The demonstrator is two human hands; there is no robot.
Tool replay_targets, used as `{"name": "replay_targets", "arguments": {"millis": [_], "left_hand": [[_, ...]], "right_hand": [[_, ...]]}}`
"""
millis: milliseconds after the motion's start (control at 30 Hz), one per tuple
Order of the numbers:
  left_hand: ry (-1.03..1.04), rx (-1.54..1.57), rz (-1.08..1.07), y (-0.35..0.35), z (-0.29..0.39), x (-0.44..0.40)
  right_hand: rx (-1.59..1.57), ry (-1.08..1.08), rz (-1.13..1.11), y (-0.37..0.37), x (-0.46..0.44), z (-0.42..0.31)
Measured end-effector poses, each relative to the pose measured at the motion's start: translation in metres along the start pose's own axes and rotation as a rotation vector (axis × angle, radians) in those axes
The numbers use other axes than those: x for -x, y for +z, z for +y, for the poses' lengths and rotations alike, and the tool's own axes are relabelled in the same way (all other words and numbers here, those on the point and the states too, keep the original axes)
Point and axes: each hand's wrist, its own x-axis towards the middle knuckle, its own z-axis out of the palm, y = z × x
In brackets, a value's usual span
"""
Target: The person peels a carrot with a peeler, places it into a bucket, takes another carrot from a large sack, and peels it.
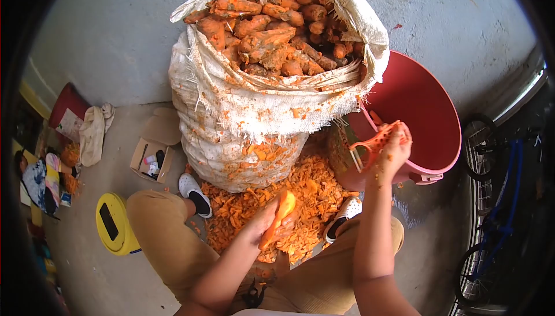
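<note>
My left hand is wrapped around a peeled orange carrot, low over the heap of orange peelings between my feet. My right hand, raised in front of the red bucket, grips an orange-handled peeler. Its blade end points left, apart from the carrot. In front of me stands a large white woven sack with its rim rolled back. Unpeeled, dirty carrots fill its mouth.
A yellow container stands by my left knee. An open cardboard box with small items is behind it, near the sack. At the left edge are a cloth and other belongings. A blue bicycle stands at the right.
</note>
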Motion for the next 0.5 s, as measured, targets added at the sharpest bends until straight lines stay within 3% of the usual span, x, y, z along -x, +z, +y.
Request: {"name": "replay_targets", "arguments": {"millis": [33,133,333,500], "left_hand": [[0.047,-0.039,0.094,0.001,-0.001,0.002],[0.098,-0.061,0.300,0.009,0.000,0.001],[0.112,0.139,0.071,0.015,0.004,-0.005],[0.050,0.162,0.040,0.020,0.008,-0.006]], "right_hand": [[-0.012,-0.053,0.023,0.002,-0.001,-0.003],[0.115,0.124,-0.096,0.012,0.029,-0.002],[0.092,0.318,-0.344,0.033,0.081,0.008],[0.352,0.104,-0.482,0.036,0.097,0.005]]}}
